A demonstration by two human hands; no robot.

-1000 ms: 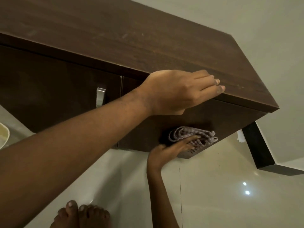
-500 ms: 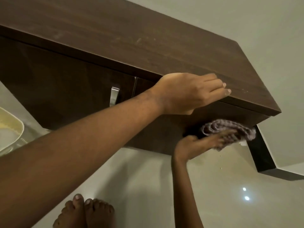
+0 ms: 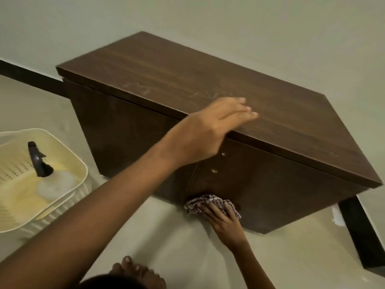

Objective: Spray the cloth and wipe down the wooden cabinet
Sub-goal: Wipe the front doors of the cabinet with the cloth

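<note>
The dark wooden cabinet (image 3: pixel 270 113) stands on the floor against the wall, with faint dusty smears on its top. My left hand (image 3: pixel 212 130) lies flat over the front edge of the top, fingers spread, holding nothing. My right hand (image 3: pixel 223 222) presses a checked cloth (image 3: pixel 210 202) against the bottom of the cabinet's front, near the seam between the doors. The spray bottle (image 3: pixel 39 161), with a dark trigger head, lies in a cream plastic basket (image 3: pixel 62 201) on the floor to the left.
Pale floor tiles run in front of the cabinet. A dark skirting board (image 3: pixel 364 236) follows the wall on the right and also shows behind the cabinet on the left. My bare toes (image 3: pixel 133 270) show at the bottom edge.
The view has pulled back and up, so the whole cabinet and the basket show. My right hand has slid the cloth leftward along the lower front. My left hand stays on the top edge.
</note>
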